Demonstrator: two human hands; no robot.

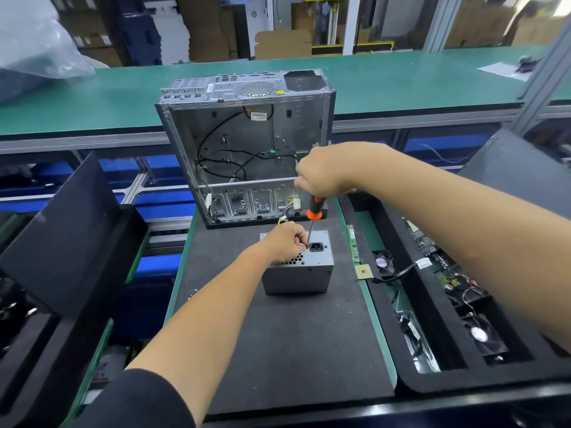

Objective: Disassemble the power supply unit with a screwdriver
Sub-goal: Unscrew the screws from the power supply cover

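— Where is the power supply (pixel 298 274)?

— It sits on the dark mat (pixel 278 350), just in front of the open computer case (pixel 247 143), with its socket face turned up.

— And the screwdriver (pixel 312 217)?

— It stands nearly upright. The right hand (pixel 321 171) is wrapped around its orange and black handle, and the tip meets the top of the power supply just left of the black socket (pixel 316 246).

— What is the left hand (pixel 285 244) doing?

— It rests on top of the power supply, fingers curled and pinching the metal shaft near the tip.

— Anything beside it?

— To the right, a black tray (pixel 469 378) holds circuit boards and fans (pixel 480 333); a memory stick (pixel 353 244) lies along the mat's edge.
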